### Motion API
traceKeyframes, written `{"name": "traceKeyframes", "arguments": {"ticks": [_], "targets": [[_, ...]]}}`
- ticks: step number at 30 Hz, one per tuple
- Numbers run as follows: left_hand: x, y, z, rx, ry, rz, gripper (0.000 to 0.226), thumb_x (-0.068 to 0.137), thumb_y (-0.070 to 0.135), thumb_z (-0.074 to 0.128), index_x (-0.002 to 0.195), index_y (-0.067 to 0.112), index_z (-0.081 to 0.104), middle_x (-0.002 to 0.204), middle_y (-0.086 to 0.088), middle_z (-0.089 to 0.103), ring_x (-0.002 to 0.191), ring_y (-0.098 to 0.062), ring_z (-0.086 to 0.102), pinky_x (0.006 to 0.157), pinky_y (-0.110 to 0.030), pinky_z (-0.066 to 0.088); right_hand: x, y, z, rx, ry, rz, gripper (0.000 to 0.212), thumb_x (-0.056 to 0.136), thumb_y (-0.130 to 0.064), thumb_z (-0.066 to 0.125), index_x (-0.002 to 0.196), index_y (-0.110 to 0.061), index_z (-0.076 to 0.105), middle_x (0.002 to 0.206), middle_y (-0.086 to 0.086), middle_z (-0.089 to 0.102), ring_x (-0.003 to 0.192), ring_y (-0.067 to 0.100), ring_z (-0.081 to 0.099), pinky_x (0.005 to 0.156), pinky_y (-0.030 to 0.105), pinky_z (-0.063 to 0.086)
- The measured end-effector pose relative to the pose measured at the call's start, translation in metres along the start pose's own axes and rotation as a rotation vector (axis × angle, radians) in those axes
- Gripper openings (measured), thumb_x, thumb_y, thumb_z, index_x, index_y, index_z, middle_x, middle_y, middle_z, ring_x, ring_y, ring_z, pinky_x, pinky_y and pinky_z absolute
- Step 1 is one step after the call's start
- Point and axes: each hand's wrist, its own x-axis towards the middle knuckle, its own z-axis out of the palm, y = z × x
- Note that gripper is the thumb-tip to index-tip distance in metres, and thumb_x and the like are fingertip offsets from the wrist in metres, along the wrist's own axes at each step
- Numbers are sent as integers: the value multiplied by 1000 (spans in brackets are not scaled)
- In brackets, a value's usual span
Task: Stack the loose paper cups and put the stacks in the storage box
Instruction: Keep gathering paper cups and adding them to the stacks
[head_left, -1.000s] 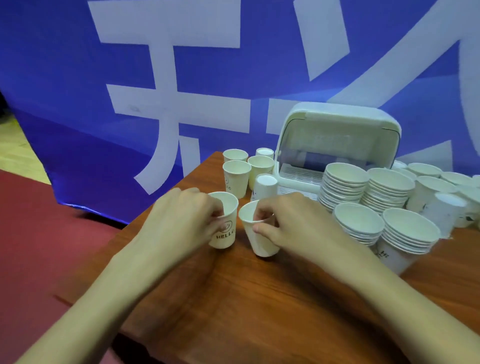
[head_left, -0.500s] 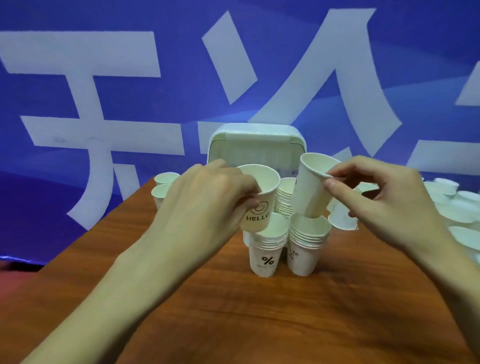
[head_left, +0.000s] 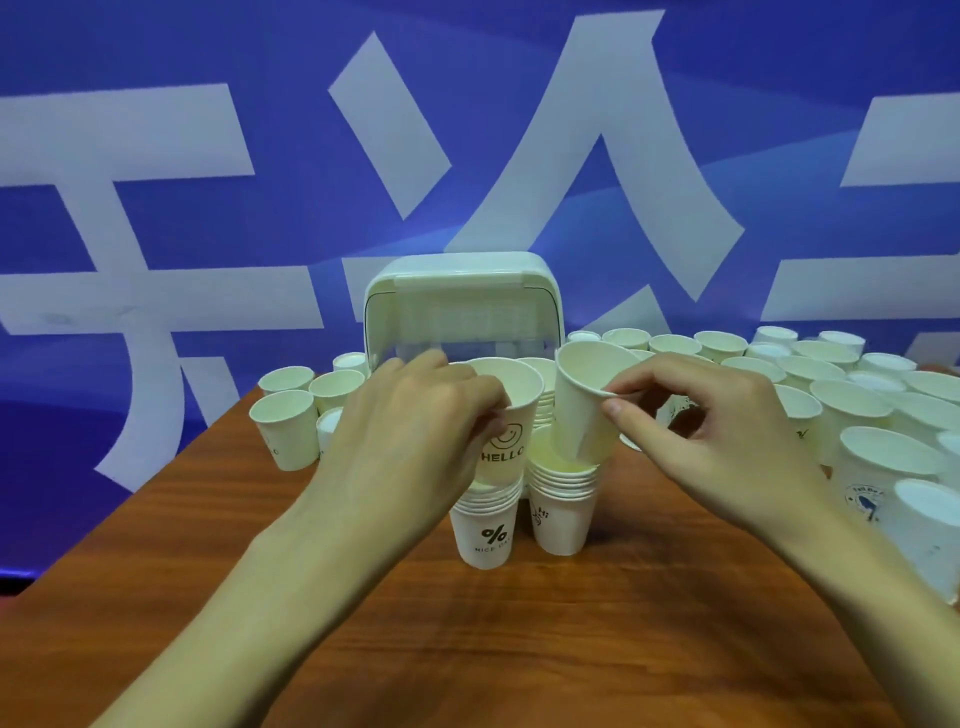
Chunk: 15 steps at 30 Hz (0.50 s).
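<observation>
White paper cups sit pinched in our curled fingers. Our left hand (head_left: 415, 431) holds the white paper HELLO cup (head_left: 511, 415) just over the short "%" stack (head_left: 488, 525). Our right hand (head_left: 717, 436) tips a plain white cup (head_left: 582, 410) into the neighbour stack (head_left: 563, 509), so both can nest. The white plastic storage box (head_left: 457, 306) waits behind.

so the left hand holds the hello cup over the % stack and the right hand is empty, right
Not quite. In the head view the right hand pinches a plain cup, tilted over the second stack. The left hand does hold the HELLO cup over the % stack.
</observation>
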Motion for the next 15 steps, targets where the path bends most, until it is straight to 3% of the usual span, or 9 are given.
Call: {"name": "traceKeyframes", "arguments": {"ticks": [6, 10, 12, 15], "targets": [[-2, -4, -1, -20, -19, -30, 4, 83, 31, 72, 86, 29, 71, 75, 12, 65, 71, -15, 53, 56, -31, 40, 4, 2, 4, 23, -25, -2, 10, 88, -19, 74, 90, -29, 73, 82, -15, 69, 83, 11, 65, 58, 14, 46], [-9, -5, 5, -22, -80, -28, 6, 81, 35, 69, 83, 30, 72, 73, 12, 66, 71, -15, 57, 57, -26, 30, 5, 5, 8, 18, -87, 8, 8, 87, -20, 74, 89, -28, 74, 82, -17, 70, 82, 9, 65, 61, 11, 45], [-15, -3, 13, -9, -140, -22, 15, 86, 42, 61, 85, 30, 71, 77, 12, 66, 77, -13, 57, 60, -27, 29, 3, 10, 14, 2, -171, 44, 7, 87, -23, 74, 88, -30, 74, 81, -20, 69, 80, 6, 65, 60, 10, 43], [-24, -2, 26, -60, -243, -88, 33, 95, 51, 43, 96, 30, 69, 90, 10, 66, 92, -13, 54, 69, -30, 33, -2, 16, 21, -54, -267, 89, 12, 87, -43, 67, 94, -36, 73, 86, -25, 68, 79, 4, 63, 59, 17, 45]]}}
